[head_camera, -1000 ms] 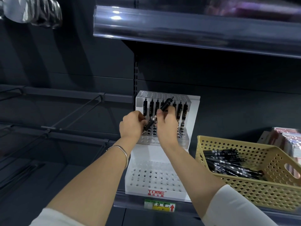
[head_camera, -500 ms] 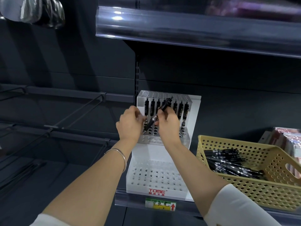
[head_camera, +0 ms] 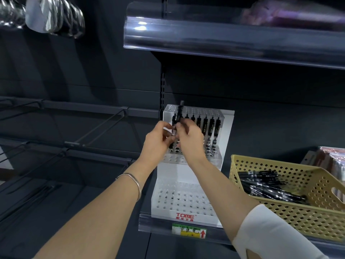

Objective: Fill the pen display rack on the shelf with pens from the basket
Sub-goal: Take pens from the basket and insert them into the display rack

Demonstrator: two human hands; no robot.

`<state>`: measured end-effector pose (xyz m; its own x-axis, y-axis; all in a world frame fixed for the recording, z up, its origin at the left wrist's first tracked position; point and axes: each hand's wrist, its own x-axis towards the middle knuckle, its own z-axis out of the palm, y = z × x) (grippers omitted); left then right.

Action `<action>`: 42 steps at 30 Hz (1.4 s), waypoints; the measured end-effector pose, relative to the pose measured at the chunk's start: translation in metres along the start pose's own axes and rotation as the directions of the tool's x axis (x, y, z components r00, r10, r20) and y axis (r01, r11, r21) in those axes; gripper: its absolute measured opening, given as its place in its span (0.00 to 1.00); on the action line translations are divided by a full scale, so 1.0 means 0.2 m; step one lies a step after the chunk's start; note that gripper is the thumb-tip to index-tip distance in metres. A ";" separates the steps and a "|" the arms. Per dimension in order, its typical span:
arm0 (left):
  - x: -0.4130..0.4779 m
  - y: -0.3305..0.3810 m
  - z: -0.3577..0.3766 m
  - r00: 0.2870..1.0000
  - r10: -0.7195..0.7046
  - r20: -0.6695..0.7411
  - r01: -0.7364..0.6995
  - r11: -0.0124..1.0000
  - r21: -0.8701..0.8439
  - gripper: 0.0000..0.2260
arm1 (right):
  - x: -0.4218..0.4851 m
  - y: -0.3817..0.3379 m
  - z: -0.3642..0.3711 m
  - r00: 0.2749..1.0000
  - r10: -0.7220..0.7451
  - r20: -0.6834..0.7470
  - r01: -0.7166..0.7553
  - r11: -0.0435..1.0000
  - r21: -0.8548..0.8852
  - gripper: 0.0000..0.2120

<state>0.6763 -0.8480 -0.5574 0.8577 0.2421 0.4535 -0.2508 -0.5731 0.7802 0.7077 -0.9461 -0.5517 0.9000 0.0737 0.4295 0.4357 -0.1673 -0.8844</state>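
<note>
Since the earlier frames the pen (head_camera: pixel 180 112) has swung from a rightward slant to nearly upright, and it has shifted to the left end of the upper tier of the white rack (head_camera: pixel 226 139), while the view has drawn a little nearer. We see the right hand (head_camera: pixel 190 141) pinching the barrel between thumb and fingertips. The left hand (head_camera: pixel 155 143) has its thumb and forefinger curled about the lower end, the other fingers folded in. Its wrist carries a thin bracelet (head_camera: pixel 133 181). Both hands cover the holes at that end, so we cannot tell whether the tip sits in one. To the right a row of standing pens (head_camera: pixel 211 128) fills the same tier; the lower tier (marked TOME in red) shows only holes, partly crossed by the right forearm. On the shelf (head_camera: pixel 158 223) just beside the rack stands the yellow perforated basket (head_camera: pixel 298 221) with loose pens (head_camera: pixel 267 187) heaped in it. A green and yellow price label (head_camera: pixel 188 230) sits under the rack, blurred packets (head_camera: pixel 334 161) lie beyond the basket, and bare wire hooks (head_camera: pixel 97 128) reach out on the left.
</note>
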 end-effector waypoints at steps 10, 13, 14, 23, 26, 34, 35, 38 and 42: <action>0.10 -0.02 -0.03 0.954 -0.144 -0.264 0.134 0.989 -0.057 0.10 | 0.00 0.13 -0.07 1.000 0.017 -0.019 -0.022 0.949 -0.315 0.12; 0.12 -0.01 0.00 0.952 -0.142 -0.272 0.135 0.990 -0.044 0.09 | 0.01 0.12 -0.07 1.000 0.019 0.009 -0.015 0.936 -0.351 0.12; 0.12 -0.01 0.01 0.952 -0.142 -0.269 0.138 0.990 -0.036 0.10 | 0.01 0.12 -0.07 1.000 0.021 0.009 -0.016 0.935 -0.355 0.12; 0.13 -0.09 0.07 0.971 -0.171 -0.166 0.199 0.965 0.169 0.05 | 0.02 0.12 -0.08 0.999 0.035 0.038 -0.018 0.927 -0.374 0.12; 0.12 -0.10 0.07 0.969 -0.217 -0.119 0.242 0.929 0.278 0.05 | 0.02 0.12 -0.08 0.998 0.044 0.038 -0.026 0.921 -0.389 0.11; 0.11 -0.09 0.10 0.973 -0.092 -0.212 0.146 0.956 0.255 0.07 | 0.01 0.11 -0.12 0.997 -0.031 0.065 0.064 0.809 -0.585 0.10; 0.12 -0.09 0.09 0.972 -0.093 -0.216 0.150 0.952 0.268 0.07 | 0.00 0.11 -0.12 0.996 -0.047 0.075 0.083 0.785 -0.614 0.10; 0.12 -0.09 0.08 0.974 -0.083 -0.211 0.148 0.937 0.315 0.07 | 0.01 0.11 -0.11 0.991 -0.083 0.106 0.132 0.758 -0.639 0.09; 0.12 -0.10 0.07 0.980 -0.062 -0.190 0.131 0.918 0.375 0.06 | 0.02 0.08 -0.06 0.973 -0.142 0.180 0.228 0.698 -0.679 0.11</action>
<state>0.7074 -0.8414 -0.5689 0.7704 0.4215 0.4783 0.0505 -0.7882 0.6133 0.7180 -0.9599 -0.5620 0.8154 0.2728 0.5106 0.5046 -0.7674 -0.3957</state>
